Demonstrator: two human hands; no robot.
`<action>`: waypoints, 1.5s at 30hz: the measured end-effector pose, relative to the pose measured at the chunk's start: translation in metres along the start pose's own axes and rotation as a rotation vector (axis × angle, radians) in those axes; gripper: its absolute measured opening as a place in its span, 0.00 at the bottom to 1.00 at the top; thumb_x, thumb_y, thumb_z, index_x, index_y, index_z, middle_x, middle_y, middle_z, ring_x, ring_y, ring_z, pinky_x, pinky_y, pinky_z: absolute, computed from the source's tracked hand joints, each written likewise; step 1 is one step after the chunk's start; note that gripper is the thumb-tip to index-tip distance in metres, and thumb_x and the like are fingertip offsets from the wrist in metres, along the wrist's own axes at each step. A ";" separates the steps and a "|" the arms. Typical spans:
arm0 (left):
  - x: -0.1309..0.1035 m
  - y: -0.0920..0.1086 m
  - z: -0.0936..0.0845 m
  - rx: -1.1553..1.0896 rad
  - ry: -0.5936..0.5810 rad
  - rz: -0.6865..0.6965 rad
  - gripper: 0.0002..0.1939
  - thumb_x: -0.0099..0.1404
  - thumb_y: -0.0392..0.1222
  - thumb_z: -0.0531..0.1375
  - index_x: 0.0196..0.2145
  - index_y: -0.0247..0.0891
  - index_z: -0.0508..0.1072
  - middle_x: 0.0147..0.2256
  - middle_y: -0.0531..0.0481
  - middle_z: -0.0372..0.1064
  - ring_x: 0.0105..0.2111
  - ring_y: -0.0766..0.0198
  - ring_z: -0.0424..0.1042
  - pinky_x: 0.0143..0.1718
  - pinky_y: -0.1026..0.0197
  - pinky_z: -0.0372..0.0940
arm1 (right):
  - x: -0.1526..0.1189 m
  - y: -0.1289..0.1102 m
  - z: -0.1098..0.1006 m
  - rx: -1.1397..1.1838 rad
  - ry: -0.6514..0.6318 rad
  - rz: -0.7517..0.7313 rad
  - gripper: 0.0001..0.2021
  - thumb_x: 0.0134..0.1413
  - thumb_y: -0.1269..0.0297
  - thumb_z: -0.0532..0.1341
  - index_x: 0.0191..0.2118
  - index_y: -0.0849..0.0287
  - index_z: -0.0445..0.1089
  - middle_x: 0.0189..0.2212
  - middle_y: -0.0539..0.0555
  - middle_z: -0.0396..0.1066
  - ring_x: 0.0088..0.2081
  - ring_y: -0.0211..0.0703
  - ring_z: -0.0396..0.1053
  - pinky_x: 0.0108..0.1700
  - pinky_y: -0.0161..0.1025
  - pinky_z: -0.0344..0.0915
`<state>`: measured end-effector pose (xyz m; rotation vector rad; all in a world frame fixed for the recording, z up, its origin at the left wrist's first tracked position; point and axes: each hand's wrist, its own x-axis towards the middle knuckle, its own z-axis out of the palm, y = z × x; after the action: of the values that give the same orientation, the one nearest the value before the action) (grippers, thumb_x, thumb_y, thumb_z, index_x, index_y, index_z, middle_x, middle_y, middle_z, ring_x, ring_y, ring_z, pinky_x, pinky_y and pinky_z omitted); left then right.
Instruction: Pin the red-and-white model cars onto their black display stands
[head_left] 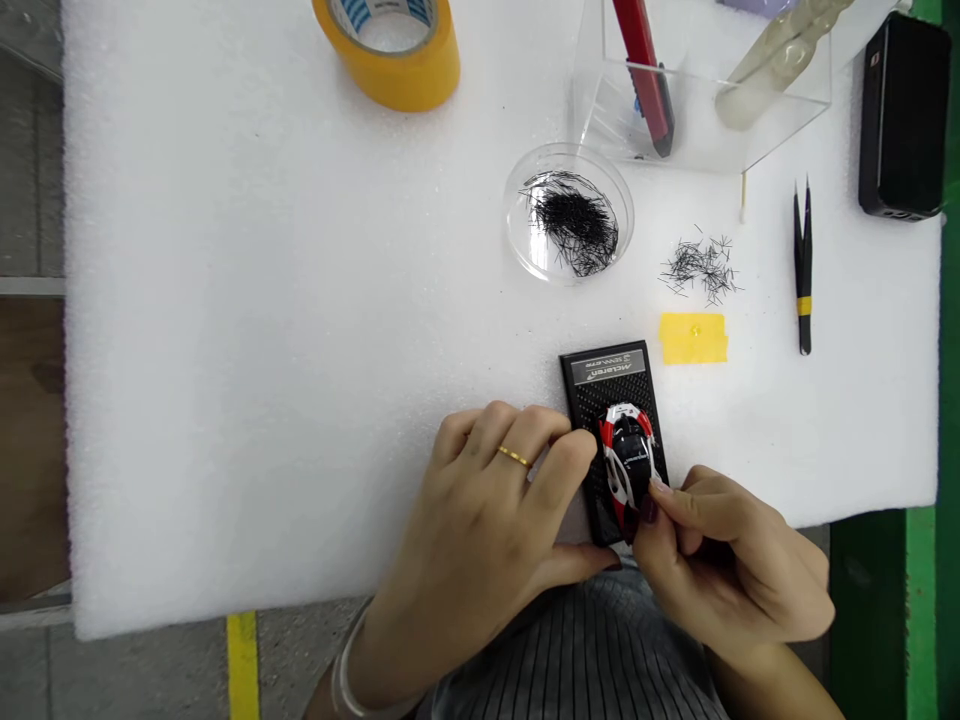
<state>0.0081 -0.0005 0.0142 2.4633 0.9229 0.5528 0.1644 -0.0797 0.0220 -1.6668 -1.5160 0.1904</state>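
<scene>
A small model car (630, 452), white, red and black, sits on a black display base (613, 388) with a silver McLaren label at its far end. My left hand (499, 500), wearing a gold ring, holds the base from its left side, with fingers curled and the thumb at the near edge. My right hand (731, 555) is closed in a pinch at the near right end of the car, thumb and index fingertip touching it or just over it. Whatever lies between those fingertips is too small or hidden to make out.
Fine black wire pieces fill a clear round dish (517, 245); a loose pile (701, 268) lies right of it. Nearby are yellow tape (694, 340), black tweezers (803, 270), a cotton swab (743, 197), a clear box (705, 130) with a red cutter (646, 75), a tape roll (409, 80) and a black device (904, 115).
</scene>
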 end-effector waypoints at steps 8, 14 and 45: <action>0.000 0.000 0.000 -0.002 0.013 0.003 0.37 0.42 0.55 0.79 0.42 0.36 0.68 0.39 0.50 0.70 0.37 0.56 0.66 0.39 0.53 0.56 | -0.001 0.002 -0.001 0.027 -0.006 -0.016 0.14 0.47 0.88 0.63 0.35 0.61 0.70 0.20 0.43 0.55 0.19 0.30 0.55 0.18 0.34 0.55; 0.001 -0.001 0.000 -0.002 0.011 0.003 0.33 0.48 0.56 0.76 0.43 0.36 0.68 0.39 0.50 0.70 0.37 0.56 0.66 0.39 0.53 0.56 | 0.000 0.002 -0.001 0.035 -0.014 -0.020 0.15 0.47 0.89 0.63 0.36 0.62 0.70 0.20 0.43 0.55 0.20 0.30 0.55 0.18 0.34 0.55; 0.003 0.015 0.008 -0.144 0.527 -0.036 0.34 0.65 0.70 0.56 0.44 0.33 0.75 0.27 0.51 0.69 0.25 0.67 0.68 0.27 0.62 0.65 | 0.026 0.029 -0.029 0.323 -0.040 0.092 0.08 0.61 0.71 0.62 0.39 0.53 0.79 0.20 0.47 0.66 0.19 0.34 0.58 0.19 0.36 0.50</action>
<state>0.0215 -0.0111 0.0165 2.2001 1.0706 1.2467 0.2103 -0.0677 0.0320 -1.4805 -1.3558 0.4940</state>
